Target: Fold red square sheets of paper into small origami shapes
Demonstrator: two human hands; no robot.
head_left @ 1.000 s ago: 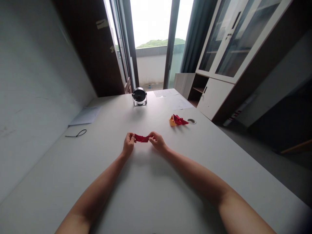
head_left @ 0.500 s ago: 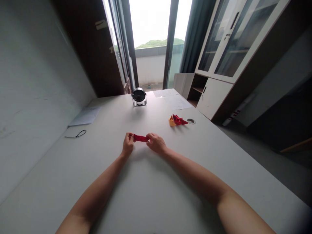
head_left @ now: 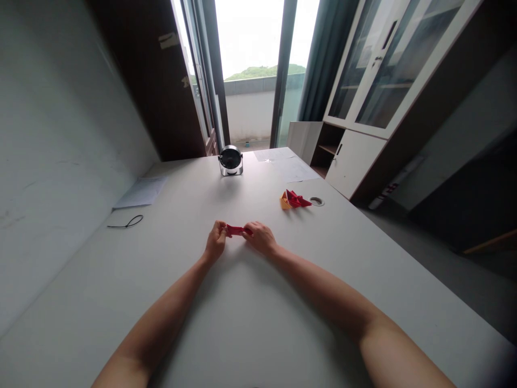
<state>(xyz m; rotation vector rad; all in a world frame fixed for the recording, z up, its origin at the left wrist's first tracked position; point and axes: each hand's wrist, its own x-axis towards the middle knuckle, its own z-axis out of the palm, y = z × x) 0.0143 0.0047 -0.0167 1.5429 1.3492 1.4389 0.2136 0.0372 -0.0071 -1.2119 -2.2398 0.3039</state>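
A small folded piece of red paper is held just above the white table, between both hands. My left hand pinches its left end with closed fingers. My right hand pinches its right end, fingers curled over the paper. The two hands sit close together, with only a short strip of red showing between them.
Folded red and orange paper pieces lie to the far right beside a round cable hole. A small desk fan stands at the back. Paper sheets and a black cable tie lie at the left. A cabinet stands right of the table.
My hands have come closer together, so less of the red paper shows between them. The paper has dropped slightly toward the table.
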